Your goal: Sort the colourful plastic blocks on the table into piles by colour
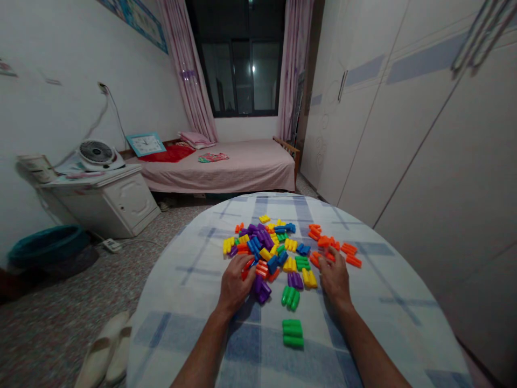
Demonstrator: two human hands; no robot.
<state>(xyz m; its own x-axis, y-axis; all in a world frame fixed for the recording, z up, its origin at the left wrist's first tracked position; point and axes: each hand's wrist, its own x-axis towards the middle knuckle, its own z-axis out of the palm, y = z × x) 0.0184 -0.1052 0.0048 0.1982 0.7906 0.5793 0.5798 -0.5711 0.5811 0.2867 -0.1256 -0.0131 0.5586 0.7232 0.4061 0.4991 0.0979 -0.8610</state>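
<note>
A heap of small plastic building blocks (274, 248) in orange, purple, blue, yellow and green lies on a round table with a blue-checked cloth (194, 302). My left hand (235, 283) rests palm down at the heap's near left edge, fingers curled over red and orange blocks. My right hand (335, 277) lies palm down at the near right edge, its fingertips touching orange blocks (347, 253). Between the hands are a purple block (262, 290), a green block (291, 297) and a yellow block (309, 278). A separate green block (292, 332) sits nearer me.
A bed with a pink cover (226, 164) stands under a dark window. A white cabinet (109, 199) with a fan (97, 153) is at left, a teal basin (48, 245) on the floor. Wardrobe doors (404, 134) line the right wall. Slippers (105, 353) lie beside the table.
</note>
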